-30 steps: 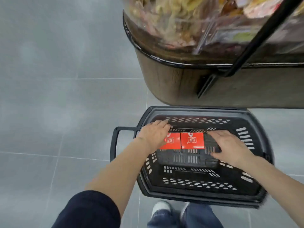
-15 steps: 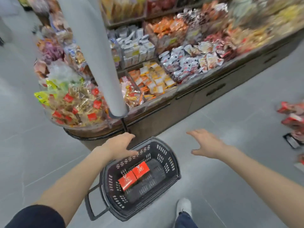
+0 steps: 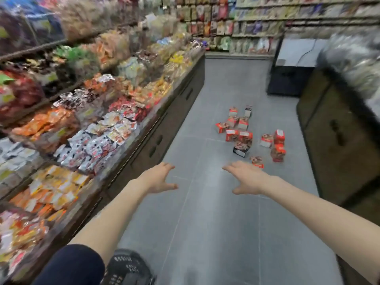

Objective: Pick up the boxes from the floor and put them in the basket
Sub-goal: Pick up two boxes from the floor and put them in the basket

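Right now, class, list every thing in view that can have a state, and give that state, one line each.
left hand: open, fingers spread, holding nothing.
right hand: open, fingers spread, holding nothing.
boxes: scattered on the floor ahead, some upright, some tipped, none held.
basket: partly in view at the bottom edge; contents hidden.
snack packets: piled at the left, untouched.

Bright even light, motion blur (edges worst), wide-angle bending

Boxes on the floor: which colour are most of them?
The boxes are mostly red, some with white panels; the head view shows them.
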